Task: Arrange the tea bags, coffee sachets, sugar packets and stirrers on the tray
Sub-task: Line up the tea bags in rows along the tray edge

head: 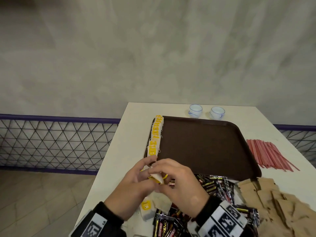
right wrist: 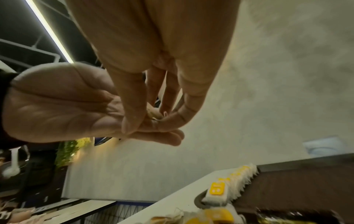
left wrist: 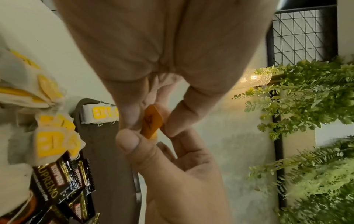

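Both hands meet over the near-left corner of the brown tray (head: pixel 205 147) and hold one tea bag (head: pixel 157 177) between them. My left hand (head: pixel 145 170) pinches its yellow tag (left wrist: pixel 152 121). My right hand (head: pixel 164 175) grips the white bag from the other side, and in the right wrist view only a sliver of the bag (right wrist: pixel 153 113) shows. A row of tea bags (head: pixel 155 135) with yellow tags lies along the tray's left edge. Loose tea bags (head: pixel 148 207), black coffee sachets (head: pixel 215 185) and tan sugar packets (head: pixel 273 202) lie on the table in front of the tray. Red stirrers (head: pixel 270 154) lie right of it.
Two small white cups (head: pixel 195 110) (head: pixel 217 112) stand behind the tray on the white table (head: pixel 130 134). The table's left edge runs close to the tea bag row, with a wire fence (head: pixel 51 142) and floor beyond. Most of the tray's surface is bare.
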`<state>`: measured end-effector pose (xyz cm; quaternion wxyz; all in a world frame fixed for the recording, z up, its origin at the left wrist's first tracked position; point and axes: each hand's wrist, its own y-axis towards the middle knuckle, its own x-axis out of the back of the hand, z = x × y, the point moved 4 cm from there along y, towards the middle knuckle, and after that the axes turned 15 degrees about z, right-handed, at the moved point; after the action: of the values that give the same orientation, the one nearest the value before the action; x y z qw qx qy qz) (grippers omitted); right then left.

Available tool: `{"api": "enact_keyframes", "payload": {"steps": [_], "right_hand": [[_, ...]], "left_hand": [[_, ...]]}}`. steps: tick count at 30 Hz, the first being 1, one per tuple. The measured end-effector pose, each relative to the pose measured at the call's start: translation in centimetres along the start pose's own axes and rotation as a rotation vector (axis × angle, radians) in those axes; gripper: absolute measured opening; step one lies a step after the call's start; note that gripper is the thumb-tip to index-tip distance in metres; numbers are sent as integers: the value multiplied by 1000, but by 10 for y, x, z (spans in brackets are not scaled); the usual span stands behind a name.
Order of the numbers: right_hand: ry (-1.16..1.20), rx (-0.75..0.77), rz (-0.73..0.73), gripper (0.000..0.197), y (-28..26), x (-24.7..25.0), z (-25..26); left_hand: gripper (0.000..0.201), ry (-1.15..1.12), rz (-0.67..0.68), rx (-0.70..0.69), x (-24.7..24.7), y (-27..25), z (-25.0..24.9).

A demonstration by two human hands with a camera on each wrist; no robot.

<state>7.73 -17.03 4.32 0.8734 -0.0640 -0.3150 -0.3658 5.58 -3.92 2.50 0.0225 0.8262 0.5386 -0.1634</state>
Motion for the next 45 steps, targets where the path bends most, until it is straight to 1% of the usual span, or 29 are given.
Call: {"api": "enact_keyframes", "payload": {"steps": [1, 2, 4, 6, 8, 11, 13, 15, 16, 18, 20, 21, 24, 26, 29, 31, 32, 34, 36, 38, 39, 41, 43, 45], "right_hand": [[16, -10, -27, 50, -5, 1, -1], [31, -26, -49, 45, -10, 3, -3], [105, -66, -106, 32, -20, 8, -7], [254, -114, -140, 26, -29, 11, -10], [380, -157, -146, 21, -36, 10, -11], [525, -203, -122, 14, -45, 8, -11], [586, -228, -96, 13, -50, 8, -12], [623, -256, -72, 13, -54, 9, -14], [625, -266, -61, 14, -56, 10, -14], [600, -279, -41, 14, -58, 13, -15], [558, -274, -30, 14, -61, 17, -16], [543, -265, -26, 15, -62, 18, -16], [553, -255, -9, 19, -65, 20, -15], [586, -279, 19, 23, -66, 20, -17], [608, -290, 79, 17, -66, 15, -17], [566, -292, 65, 10, -65, 13, -17], [533, -304, 28, 10, -65, 13, -19], [438, -346, -100, 17, -66, 14, -24], [386, -361, -201, 19, -66, 13, -21], [401, -334, -183, 23, -60, 6, -13], [398, -324, -150, 27, -55, 1, -9], [352, -318, -115, 30, -47, -7, -6], [301, -295, -140, 23, -39, -11, -7], [280, -261, -188, 15, -33, -9, -10]], "left_hand": [[68, -3, 29, -4, -3, -2, 0], [69, 12, 67, -12, -6, -4, -1], [64, 103, 106, -38, -15, -8, -2], [56, 245, 66, -75, -21, -9, -2], [55, 459, 20, -148, -27, -11, -4], [60, 804, -29, -286, -32, -15, -8], [64, 959, -31, -370, -36, -16, -9], [65, 1041, -18, -429, -39, -17, -10], [62, 1073, -4, -446, -40, -17, -11], [49, 1129, 27, -467, -42, -17, -12], [36, 1082, 61, -472, -43, -17, -13], [34, 1029, 77, -463, -44, -17, -13], [32, 967, 99, -456, -46, -17, -13], [32, 941, 73, -436, -43, -16, -11], [28, 896, -4, -412, -34, -16, -7], [20, 945, -76, -423, -30, -17, -7], [17, 977, -127, -431, -27, -17, -7], [19, 1030, -240, -439, -22, -17, -7], [19, 1053, -319, -424, -21, -15, -6], [18, 1026, -354, -399, -23, -12, -4], [20, 980, -354, -384, -24, -9, -3], [24, 838, -305, -349, -28, -6, -1], [25, 758, -226, -324, -31, -3, -2], [23, 763, -169, -330, -30, -2, -4]]}}
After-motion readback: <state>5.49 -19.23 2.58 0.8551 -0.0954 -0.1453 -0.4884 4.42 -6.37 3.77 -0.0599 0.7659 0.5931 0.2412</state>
